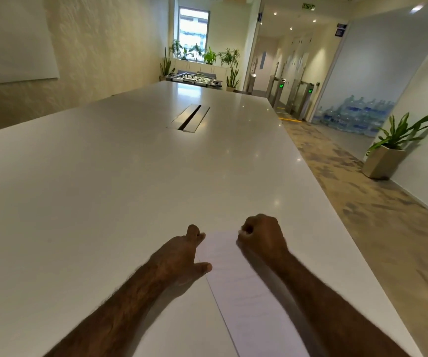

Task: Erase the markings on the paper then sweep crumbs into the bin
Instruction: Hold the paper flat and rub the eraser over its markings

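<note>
A white sheet of paper point(243, 287) with faint lines of markings lies on the long white table point(105, 189), near its right edge. My left hand point(182, 256) rests on the paper's left border, fingers spread and pressing it flat. My right hand point(261, 238) is closed into a fist at the paper's far right corner; a small white thing, likely an eraser point(242, 231), peeks out between the fingers. No crumbs or bin are visible.
A cable slot point(189, 117) is set into the table's middle. To the right the table edge drops to a patterned carpet, with a potted plant point(390, 150) against the wall. Stacked water bottles point(357, 115) and entry gates stand farther back.
</note>
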Available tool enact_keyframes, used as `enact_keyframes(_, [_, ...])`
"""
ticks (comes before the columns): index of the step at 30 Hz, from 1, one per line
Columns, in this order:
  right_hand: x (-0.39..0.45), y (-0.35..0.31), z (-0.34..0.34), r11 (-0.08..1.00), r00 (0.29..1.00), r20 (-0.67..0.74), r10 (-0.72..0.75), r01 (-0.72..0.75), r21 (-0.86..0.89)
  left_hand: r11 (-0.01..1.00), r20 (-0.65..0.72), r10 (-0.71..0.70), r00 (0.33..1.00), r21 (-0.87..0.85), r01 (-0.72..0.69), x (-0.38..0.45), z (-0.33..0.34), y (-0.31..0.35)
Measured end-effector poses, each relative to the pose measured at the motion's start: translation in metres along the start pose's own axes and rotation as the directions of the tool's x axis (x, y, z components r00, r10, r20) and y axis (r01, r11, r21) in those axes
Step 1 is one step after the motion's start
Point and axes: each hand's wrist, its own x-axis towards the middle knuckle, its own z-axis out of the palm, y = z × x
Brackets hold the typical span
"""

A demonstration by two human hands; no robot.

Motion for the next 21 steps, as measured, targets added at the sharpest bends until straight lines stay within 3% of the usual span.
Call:
enact_keyframes(4, [0.023, 0.031, -0.034, 0.96, 0.958, -0.071, 0.278, -0.279, -0.003, 1.0, -0.009, 0.002, 1.0, 0.0, -0.002, 0.0, 0.0, 0.0])
enact_keyframes(6, [0.023, 0.026, -0.034, 0.976, 0.968, -0.128, 0.216, -0.219, -0.007, 1.0, -0.003, 0.003, 1.0, -0.001, -0.003, 0.0, 0.002, -0.001])
enact_keyframes(9, [-0.005, -0.007, 0.002, 1.0, 1.0, -0.011, -0.008, 0.008, -0.028, 0.999, -0.025, 0.014, 1.0, -0.034, -0.015, 0.001, 0.004, -0.004])
enact_keyframes(10, [-0.008, -0.007, 0.005, 1.0, 1.0, 0.0, -0.003, 0.003, -0.004, 0.999, -0.032, 0.016, 0.999, -0.034, -0.017, 0.002, 0.004, -0.004])
enact_keyframes(12, [0.004, 0.009, -0.01, 0.987, 0.987, -0.038, 0.155, -0.153, 0.036, 0.999, -0.036, 0.015, 0.999, -0.039, -0.017, 0.002, 0.004, -0.005])
enact_keyframes(15, [0.018, 0.032, -0.04, 0.954, 0.957, -0.091, 0.275, -0.283, -0.096, 0.999, -0.045, 0.019, 0.999, -0.045, -0.021, 0.001, 0.006, -0.006])
enact_keyframes(17, [-0.001, 0.012, -0.028, 0.985, 0.977, -0.149, 0.15, -0.161, -0.059, 0.998, -0.046, 0.02, 0.999, -0.054, -0.022, -0.001, 0.008, -0.007])
enact_keyframes(19, [-0.033, -0.02, 0.0, 1.0, 0.999, -0.036, -0.026, 0.026, -0.017, 0.998, -0.062, 0.024, 0.998, -0.054, -0.027, 0.0, 0.008, -0.007])
enact_keyframes(21, [-0.044, -0.023, 0.005, 0.998, 0.998, 0.041, -0.053, 0.053, 0.016, 0.998, -0.062, 0.03, 0.998, -0.048, -0.033, 0.002, 0.007, -0.006])
